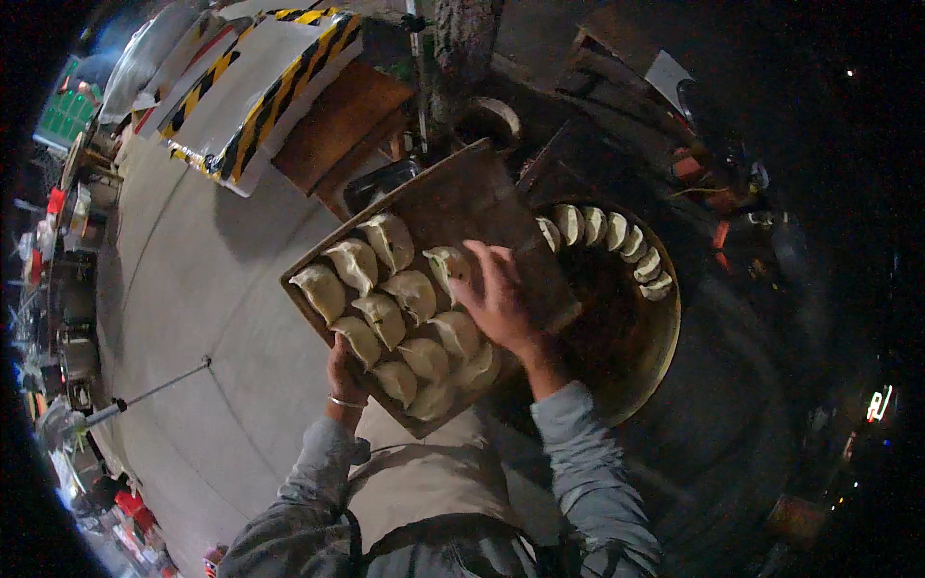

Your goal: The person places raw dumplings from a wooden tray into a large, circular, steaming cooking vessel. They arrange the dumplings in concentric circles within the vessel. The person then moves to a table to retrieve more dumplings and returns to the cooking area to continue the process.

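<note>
A rectangular wooden tray (470, 184), tilted in the view, carries several crescent-shaped filled dumplings (410, 295) in loose rows. My left hand (343, 372), with a bracelet at the wrist, grips the tray's lower left edge. Over the tray, the thumb and fingers of my right hand (497, 296) close around one dumpling (442, 266) at the end of a row. Beyond the tray's right side is a large round pan (676, 325), partly hidden by the tray and my right forearm. More pleated dumplings (616, 231) sit in an arc along its far inner wall.
A brown wooden piece of furniture (347, 123) and a board with black-and-yellow striped edging (253, 94) stand beyond the tray. A tree trunk (466, 50) rises behind a thin pole (419, 79). Cluttered tables line the far left. The right side is dark.
</note>
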Action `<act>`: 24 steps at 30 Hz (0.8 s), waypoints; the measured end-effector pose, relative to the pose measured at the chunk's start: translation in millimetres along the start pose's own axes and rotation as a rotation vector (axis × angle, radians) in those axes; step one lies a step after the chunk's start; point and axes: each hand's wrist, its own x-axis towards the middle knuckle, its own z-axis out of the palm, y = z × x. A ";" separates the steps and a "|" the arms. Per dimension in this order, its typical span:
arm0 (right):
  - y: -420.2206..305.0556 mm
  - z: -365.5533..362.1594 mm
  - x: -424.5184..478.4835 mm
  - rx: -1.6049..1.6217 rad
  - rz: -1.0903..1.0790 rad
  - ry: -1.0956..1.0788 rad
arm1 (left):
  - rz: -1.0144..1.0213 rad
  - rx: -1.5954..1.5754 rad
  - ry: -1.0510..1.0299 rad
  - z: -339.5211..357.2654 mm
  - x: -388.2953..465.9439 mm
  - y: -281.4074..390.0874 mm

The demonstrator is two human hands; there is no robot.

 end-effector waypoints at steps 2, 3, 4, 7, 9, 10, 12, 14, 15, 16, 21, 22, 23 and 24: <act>-26.4 7.0 10.5 -0.085 0.174 -0.072 | -0.019 0.014 0.021 -15.7 2.1 -3.2; -19.9 10.4 7.2 -0.048 0.191 -0.099 | 0.003 0.023 -0.031 -18.3 1.6 -2.2; -1.9 17.2 -1.0 -0.010 0.210 -0.122 | 0.021 0.032 -0.085 -19.2 0.3 -1.2; 43.5 4.2 -22.2 0.323 0.256 0.081 | -0.013 0.032 -0.092 -8.3 1.2 -4.6; 41.4 -42.8 -39.0 0.920 0.692 0.188 | -0.048 -0.063 -0.160 -23.9 4.2 -7.4; 78.0 -62.1 -70.8 1.129 0.801 0.266 | -0.031 -0.051 -0.129 -31.8 8.1 -11.8; 96.8 -105.9 -95.6 1.107 0.747 0.487 | 0.053 -0.018 -0.034 -50.9 13.5 -17.7; 169.1 -151.0 -155.5 0.715 0.858 0.677 | 0.048 0.017 -0.111 -33.6 13.1 -19.2; 224.9 -167.0 -199.1 0.362 0.957 0.735 | 0.038 0.033 -0.153 -22.1 13.4 -19.9; 202.1 -184.5 -183.7 0.302 1.034 0.695 | 0.065 0.053 -0.151 -19.1 10.7 -16.4; 247.2 -222.2 -178.0 -0.078 1.254 0.819 | 0.179 0.073 -0.072 -10.4 8.3 -18.9; 251.6 -228.0 -177.3 -0.118 1.261 0.803 | 0.141 0.047 -0.082 -5.9 7.5 -17.5; 256.6 -234.2 -177.3 -0.158 1.269 0.788 | 0.102 0.021 -0.092 -2.0 6.8 -16.3; 265.0 -240.6 -181.4 -0.134 1.239 0.771 | 0.116 0.045 -0.100 1.5 4.7 -15.4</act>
